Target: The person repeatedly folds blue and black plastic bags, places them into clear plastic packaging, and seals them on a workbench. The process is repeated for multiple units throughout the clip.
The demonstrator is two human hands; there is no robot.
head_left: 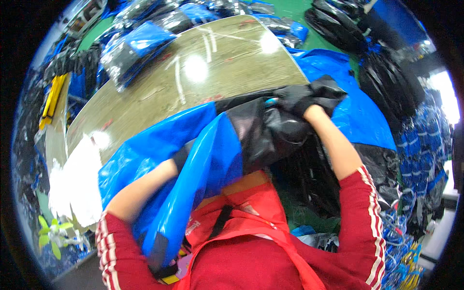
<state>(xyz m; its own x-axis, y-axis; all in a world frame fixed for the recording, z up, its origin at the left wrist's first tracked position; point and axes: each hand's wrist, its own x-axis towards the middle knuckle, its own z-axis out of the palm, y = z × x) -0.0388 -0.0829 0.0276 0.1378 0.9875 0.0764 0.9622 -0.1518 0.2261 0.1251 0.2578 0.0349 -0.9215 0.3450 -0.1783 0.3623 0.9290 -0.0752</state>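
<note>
A glossy blue-and-black waterproof piece (220,137), perhaps a garment or cover, lies bunched over the near table edge and hangs toward my lap. My right hand (296,99), in a dark glove, is closed on its black part at the right. A small teal spot shows by the fingers. My left hand (182,157), also dark-gloved, reaches in among the blue folds at the left. A raised blue fold covers its fingers, and that arm is blurred. More blue material spreads off the table's right side, with black below it.
The worn table (232,53) has pale tape strips. A clear-wrapped blue-and-black pack (137,50) sits on its far left. Several similar packs lie beyond. Black bundles (391,82) hang at right, above blue stacks (420,150). White material (79,183) and a leafy plant (54,232) are at left.
</note>
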